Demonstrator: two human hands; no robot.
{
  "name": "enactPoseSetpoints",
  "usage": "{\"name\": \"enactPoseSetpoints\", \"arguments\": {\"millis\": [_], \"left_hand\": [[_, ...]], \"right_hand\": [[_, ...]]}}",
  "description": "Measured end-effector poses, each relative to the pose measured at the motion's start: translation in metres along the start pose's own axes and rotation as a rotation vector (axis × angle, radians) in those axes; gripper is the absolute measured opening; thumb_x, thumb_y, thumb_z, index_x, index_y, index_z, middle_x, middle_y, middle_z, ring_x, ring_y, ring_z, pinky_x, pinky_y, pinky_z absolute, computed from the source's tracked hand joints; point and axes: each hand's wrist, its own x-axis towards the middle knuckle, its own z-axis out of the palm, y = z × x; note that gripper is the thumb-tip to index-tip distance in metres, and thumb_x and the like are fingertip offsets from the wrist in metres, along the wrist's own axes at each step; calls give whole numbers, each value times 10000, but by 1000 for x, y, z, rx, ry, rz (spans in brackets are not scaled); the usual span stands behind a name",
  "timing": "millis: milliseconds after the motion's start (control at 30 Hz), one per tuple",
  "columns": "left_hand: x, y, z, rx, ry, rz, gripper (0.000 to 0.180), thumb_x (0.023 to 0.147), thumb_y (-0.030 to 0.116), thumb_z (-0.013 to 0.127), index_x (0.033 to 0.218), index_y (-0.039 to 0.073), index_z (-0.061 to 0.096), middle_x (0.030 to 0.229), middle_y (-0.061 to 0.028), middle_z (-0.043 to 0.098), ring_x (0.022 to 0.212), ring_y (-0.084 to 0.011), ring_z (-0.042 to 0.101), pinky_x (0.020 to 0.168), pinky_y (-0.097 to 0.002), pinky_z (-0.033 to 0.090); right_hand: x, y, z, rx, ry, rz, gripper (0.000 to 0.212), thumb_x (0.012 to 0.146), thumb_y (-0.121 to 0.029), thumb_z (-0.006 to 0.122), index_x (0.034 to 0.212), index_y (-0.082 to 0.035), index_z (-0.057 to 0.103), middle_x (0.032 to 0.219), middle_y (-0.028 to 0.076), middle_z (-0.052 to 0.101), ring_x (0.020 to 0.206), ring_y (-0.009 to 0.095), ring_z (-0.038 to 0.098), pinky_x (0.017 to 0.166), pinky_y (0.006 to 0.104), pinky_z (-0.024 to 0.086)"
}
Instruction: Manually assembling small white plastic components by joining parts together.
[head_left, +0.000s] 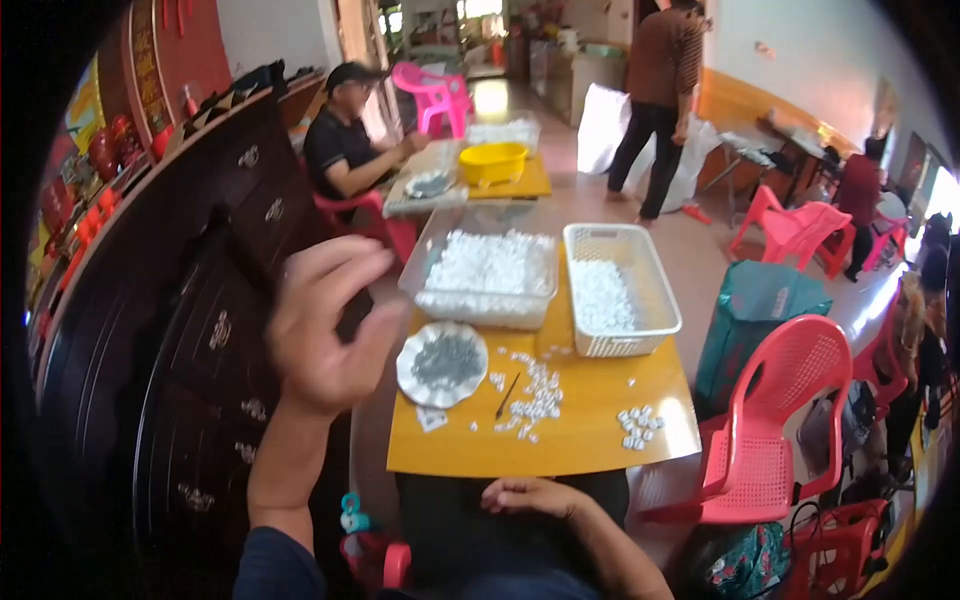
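My left hand [335, 325] is raised at the left of the yellow table [470, 450], slightly blurred. Its fingers are bent, the thumb stands apart from them, and no object shows between them. Low over my lap, just in front of the table's near edge, rests my right hand [528, 494]. Those fingers are curled together, and whatever they may hold is hidden. Nearest the left hand on the table is a white scalloped plate [405, 368] of small dark grey pieces [447, 360]. Small white pieces [540, 393] lie scattered beside it, around a thin dark stick [507, 396].
A clear tub [490, 308] and a white basket [625, 345] hold many white pieces. A small cluster of pieces [640, 426] lies at the right. Dark drawers [215, 330] flank the left; a red chair [770, 430] stands right. A seated person [350, 140] works at another table ahead.
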Motion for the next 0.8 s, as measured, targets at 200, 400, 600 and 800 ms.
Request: {"name": "enactPoseSetpoints", "arguments": {"millis": [200,400,600,800], "left_hand": [[-110,-105,100,-141,-504,-471,263,840,56,702,1094,-9,700,1072,-112,685,844,-202,665,740,-297,530],[-131,-153,153,-114,-659,-549,295,840,134,702,1107,8,715,1046,-166,712,904,-282,691,806,-367,545],[-120,-181,230,-147,-762,-560,362,836,235,721,1123,14,718,1081,-186,722,968,-299,702,859,-395,549],[-138,-224,299,-145,-963,-603,627,789,396,769,1263,4,645,1230,-231,676,1134,-358,654,984,-415,508]], "right_hand": [[-27,-57,8,-18,-64,-126,379,1046,-266,584,1344,-32,572,1271,73,641,1191,171,580,1053,332,438],[-63,-208,4,-366,514,-825,744,999,-306,639,1579,-57,246,1246,172,654,1100,227,632,984,385,474],[-78,-256,-24,-221,896,-1156,388,1043,-125,506,1411,-4,480,1152,153,688,1033,203,666,955,346,516],[-14,-127,-57,-206,1070,-803,177,1022,-56,559,1152,31,644,993,89,719,948,163,684,878,296,539]]}}
